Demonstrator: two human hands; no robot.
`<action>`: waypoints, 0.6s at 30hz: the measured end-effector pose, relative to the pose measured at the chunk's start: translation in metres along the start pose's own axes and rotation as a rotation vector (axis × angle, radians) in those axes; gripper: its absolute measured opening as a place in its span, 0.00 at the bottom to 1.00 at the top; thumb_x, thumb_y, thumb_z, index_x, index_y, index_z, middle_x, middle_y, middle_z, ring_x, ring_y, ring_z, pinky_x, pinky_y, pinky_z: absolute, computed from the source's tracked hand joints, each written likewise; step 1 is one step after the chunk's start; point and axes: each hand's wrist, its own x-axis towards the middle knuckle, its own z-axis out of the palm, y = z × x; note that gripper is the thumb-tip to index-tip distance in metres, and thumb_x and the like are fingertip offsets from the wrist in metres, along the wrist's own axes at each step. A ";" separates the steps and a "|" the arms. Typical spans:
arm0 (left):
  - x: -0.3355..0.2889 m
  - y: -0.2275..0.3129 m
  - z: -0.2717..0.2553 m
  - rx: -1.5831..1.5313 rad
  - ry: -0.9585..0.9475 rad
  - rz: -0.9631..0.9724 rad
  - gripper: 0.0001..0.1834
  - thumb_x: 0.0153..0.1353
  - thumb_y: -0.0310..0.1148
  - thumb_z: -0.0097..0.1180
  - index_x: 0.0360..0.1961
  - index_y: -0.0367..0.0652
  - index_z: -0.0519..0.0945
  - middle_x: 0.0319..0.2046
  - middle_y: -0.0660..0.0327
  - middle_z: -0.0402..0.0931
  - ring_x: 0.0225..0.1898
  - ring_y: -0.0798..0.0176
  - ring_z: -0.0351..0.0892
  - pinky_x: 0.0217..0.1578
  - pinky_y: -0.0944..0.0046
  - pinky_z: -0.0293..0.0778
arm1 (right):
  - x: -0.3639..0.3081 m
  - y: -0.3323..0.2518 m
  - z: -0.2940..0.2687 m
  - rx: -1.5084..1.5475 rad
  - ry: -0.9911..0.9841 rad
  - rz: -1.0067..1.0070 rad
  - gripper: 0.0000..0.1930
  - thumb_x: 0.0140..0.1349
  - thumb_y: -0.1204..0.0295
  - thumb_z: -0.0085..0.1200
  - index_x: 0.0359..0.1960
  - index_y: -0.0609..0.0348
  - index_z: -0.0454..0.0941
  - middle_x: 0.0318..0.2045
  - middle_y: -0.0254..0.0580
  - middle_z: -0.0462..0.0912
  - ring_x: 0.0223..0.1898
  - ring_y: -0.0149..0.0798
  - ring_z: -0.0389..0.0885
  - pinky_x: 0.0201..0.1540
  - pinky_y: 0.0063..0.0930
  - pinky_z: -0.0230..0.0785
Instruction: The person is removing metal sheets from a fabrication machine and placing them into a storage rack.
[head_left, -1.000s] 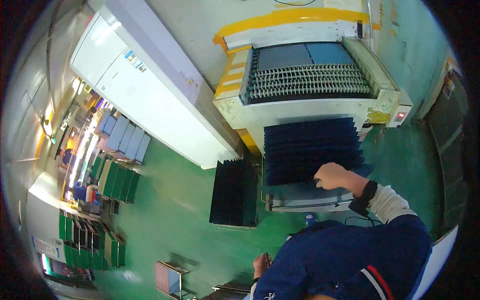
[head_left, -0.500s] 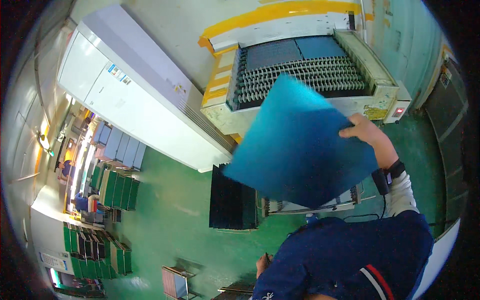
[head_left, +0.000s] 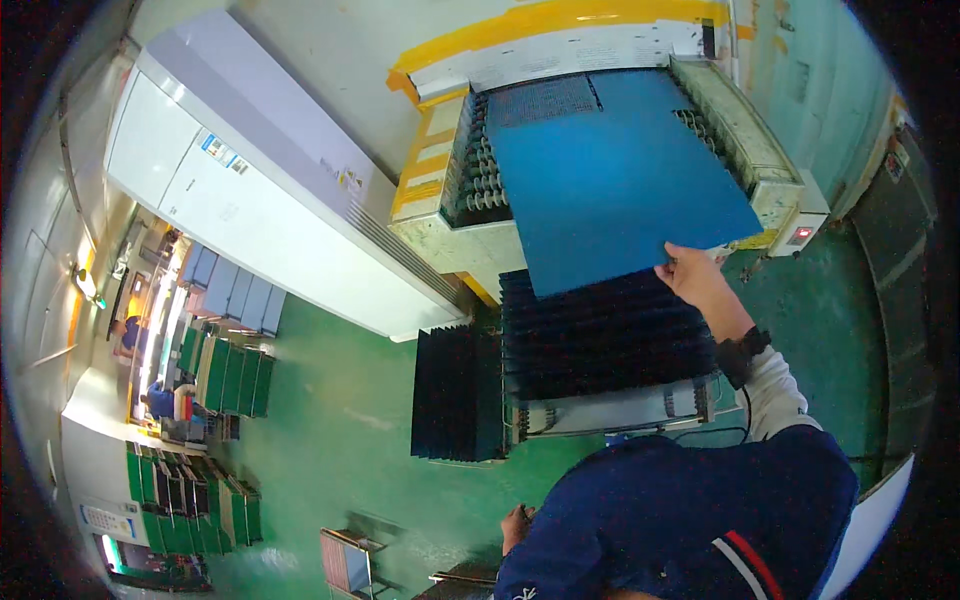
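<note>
A thin blue rectangular panel (head_left: 620, 190) is pinched at its near right edge by my right hand (head_left: 695, 278), thumb and fingers closed on it. Its far part lies over the rollers (head_left: 484, 180) of a conveyor machine (head_left: 430, 215); the near part juts out past the machine's front edge. Below hangs a rack of upright dark panels (head_left: 605, 340), close under the panel's near edge. My left hand (head_left: 517, 525) is low at my side, fingers curled; what they hold, if anything, is too small to make out.
Two other panels (head_left: 640, 92) lie farther in on the machine. A second stack of dark panels (head_left: 455, 395) stands on the green floor to the left. A tall white cabinet unit (head_left: 270, 220) stands left of the machine. Racks of green panels (head_left: 235, 375) are far left.
The blue panel has moved forward and down from a tilted position onto the rollers, my right hand still gripping it. The rack of dark panels beneath has come into view.
</note>
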 end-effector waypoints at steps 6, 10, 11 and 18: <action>0.006 -0.017 -0.001 0.071 -0.044 0.087 0.16 0.58 0.33 0.48 0.40 0.29 0.71 0.33 0.48 0.77 0.30 0.54 0.79 0.29 0.61 0.76 | 0.020 0.030 -0.009 -0.135 0.019 0.149 0.07 0.56 0.69 0.52 0.34 0.57 0.71 0.31 0.40 0.76 0.32 0.36 0.75 0.35 0.28 0.70; 0.002 0.002 0.008 0.060 0.005 -0.060 0.16 0.58 0.33 0.49 0.40 0.29 0.71 0.34 0.47 0.77 0.29 0.54 0.79 0.28 0.61 0.76 | 0.033 0.033 -0.009 -0.154 -0.054 0.166 0.08 0.58 0.67 0.50 0.34 0.58 0.71 0.33 0.42 0.77 0.31 0.33 0.75 0.34 0.26 0.70; 0.002 0.004 0.009 0.014 0.030 -0.147 0.16 0.58 0.33 0.49 0.40 0.30 0.71 0.34 0.47 0.77 0.29 0.54 0.78 0.28 0.61 0.76 | 0.037 0.033 -0.008 -0.166 -0.041 0.168 0.09 0.58 0.67 0.50 0.34 0.58 0.71 0.34 0.43 0.78 0.30 0.33 0.74 0.34 0.26 0.69; 0.007 -0.008 0.009 -0.123 0.033 -0.168 0.15 0.58 0.33 0.49 0.41 0.31 0.71 0.33 0.48 0.77 0.27 0.54 0.78 0.28 0.61 0.76 | 0.055 0.036 0.004 -0.156 -0.011 0.199 0.08 0.58 0.67 0.50 0.35 0.57 0.71 0.33 0.44 0.77 0.27 0.31 0.72 0.32 0.24 0.68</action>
